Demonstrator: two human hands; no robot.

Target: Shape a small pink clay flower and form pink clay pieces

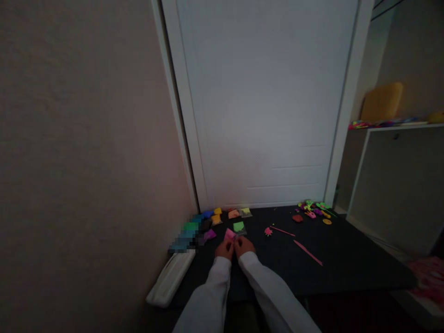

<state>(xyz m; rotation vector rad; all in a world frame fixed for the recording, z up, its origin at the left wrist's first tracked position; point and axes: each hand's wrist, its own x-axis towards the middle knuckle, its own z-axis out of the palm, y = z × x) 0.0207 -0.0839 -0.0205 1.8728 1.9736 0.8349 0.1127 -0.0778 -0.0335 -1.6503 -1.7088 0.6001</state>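
A small pink packet, apparently modelling clay in a clear bag (229, 234), is held up at the middle of the dark table. My left hand (224, 250) is closed on its lower left side. Beside it, my right hand (244, 245) pinches the same packet at the right edge. The fingertips are partly hidden by the backs of the hands. Just beyond my right hand lies a green clay packet (239, 227). A purple packet (209, 235) rests to the left of my left hand.
Orange (216, 219), salmon (233, 213) and yellow packets (246, 212) lie at the back. A pink spiky clay piece (268, 231) and two pink sticks, one a modelling tool (308, 252), lie right. Colourful pieces (311, 208) are heaped far right. A white case (171, 277) lies left.
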